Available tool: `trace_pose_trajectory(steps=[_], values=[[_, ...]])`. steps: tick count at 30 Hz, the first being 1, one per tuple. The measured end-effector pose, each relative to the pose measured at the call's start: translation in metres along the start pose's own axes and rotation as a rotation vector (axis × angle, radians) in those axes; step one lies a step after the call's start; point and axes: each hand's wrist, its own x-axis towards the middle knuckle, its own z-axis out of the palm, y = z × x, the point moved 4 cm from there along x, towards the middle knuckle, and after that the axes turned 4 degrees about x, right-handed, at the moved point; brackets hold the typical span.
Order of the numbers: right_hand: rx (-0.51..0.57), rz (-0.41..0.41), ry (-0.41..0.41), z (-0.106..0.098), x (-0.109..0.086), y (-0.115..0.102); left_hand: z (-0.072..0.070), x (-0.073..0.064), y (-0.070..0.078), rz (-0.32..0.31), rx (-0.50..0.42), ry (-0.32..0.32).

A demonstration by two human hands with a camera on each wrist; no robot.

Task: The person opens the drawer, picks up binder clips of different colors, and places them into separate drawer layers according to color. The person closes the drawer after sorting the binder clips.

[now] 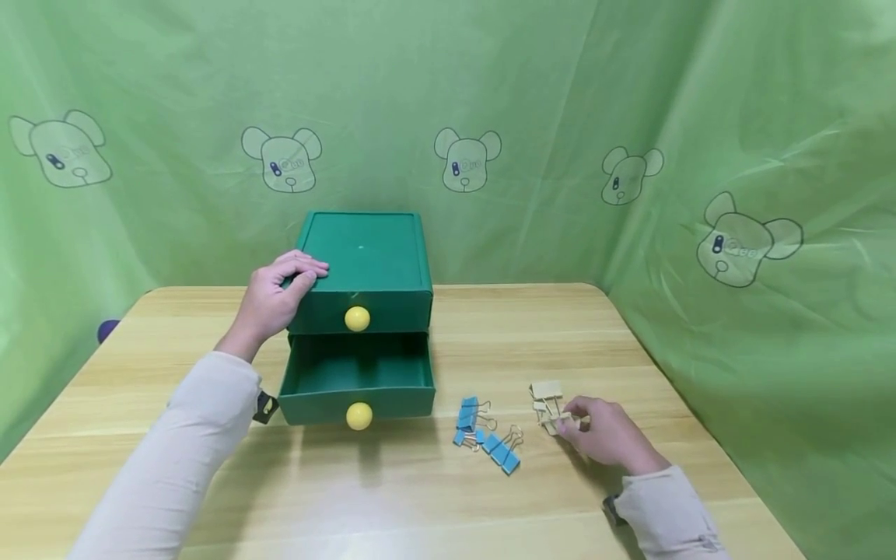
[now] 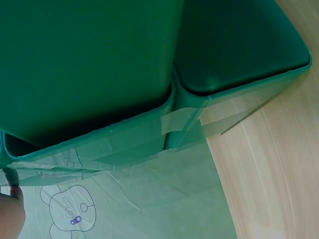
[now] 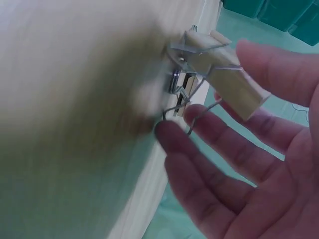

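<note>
My left hand [image 1: 274,294] rests on the left edge of a green two-drawer cabinet [image 1: 374,253], fingers lying over its top. The cabinet's upper drawer is closed, while its lower drawer [image 1: 315,406] is pulled out with its bare floor showing. On the right, my right hand [image 1: 610,434] pinches a pale yellow binder clip [image 3: 227,77] between thumb and fingers, low over the table. Beyond it lie other pale yellow binder clips [image 1: 546,390]. Several blue binder clips [image 1: 502,454] lie between the drawer and the right hand.
The wooden table [image 1: 392,505] has a green curtain [image 1: 532,93] with bear outlines behind it and along the right side. Yellow round knobs [image 1: 359,416] stick out from both drawer fronts. A purple round object [image 1: 107,330] shows beyond the left edge.
</note>
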Motion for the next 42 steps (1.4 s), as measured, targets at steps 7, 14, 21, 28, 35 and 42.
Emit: trace_pose_trajectory(steps=[7, 14, 21, 28, 35, 42], values=[[-0.016, -0.027, 0.055, 0.000, 0.000, 0.003, 0.001, 0.000, 0.000, 0.011, -0.006, -0.002], [-0.021, -0.046, 0.084, -0.001, -0.001, 0.002, -0.001, 0.000, 0.002, 0.018, -0.002, 0.007], [-0.004, -0.064, 0.109, -0.005, -0.002, -0.001, -0.001, 0.001, 0.003, 0.019, -0.008, 0.008], [-0.034, -0.105, 0.149, -0.010, -0.005, -0.005, 0.000, 0.000, 0.003, 0.016, -0.012, 0.003], [-0.029, -0.114, 0.167, -0.010, -0.004, -0.014, -0.001, 0.000, 0.003, 0.018, -0.008, 0.008], [-0.026, -0.132, 0.185, -0.009, -0.002, -0.015, 0.000, 0.000, 0.004, 0.025, -0.012, 0.013]])
